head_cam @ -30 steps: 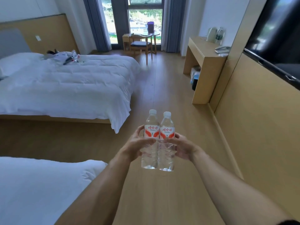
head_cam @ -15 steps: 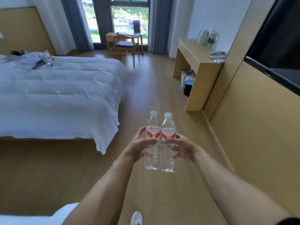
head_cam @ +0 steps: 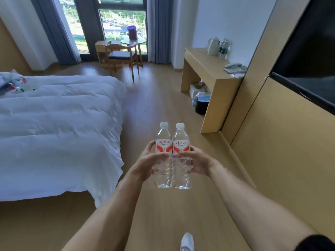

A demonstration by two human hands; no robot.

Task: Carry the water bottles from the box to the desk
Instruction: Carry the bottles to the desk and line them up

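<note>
Two clear water bottles with white caps and red-and-white labels stand upright side by side in front of me, pressed together. My left hand (head_cam: 147, 163) grips the left water bottle (head_cam: 163, 142). My right hand (head_cam: 196, 161) grips the right water bottle (head_cam: 180, 143). The wooden desk (head_cam: 204, 69) stands ahead on the right against the wall, well beyond the bottles. The box is out of view.
A white bed (head_cam: 59, 124) fills the left side. A kettle (head_cam: 213, 46), bottles and a telephone (head_cam: 234, 68) sit on the desk, with a black bin (head_cam: 201, 105) under it. A chair (head_cam: 123, 58) and small round table stand by the window. A wall-mounted TV (head_cam: 308, 57) hangs at right. My white shoe (head_cam: 187, 241) shows below.
I have walked forward along the floor; the near bed has dropped out of view and the desk is closer. Both hands keep the same hold on the bottles.
</note>
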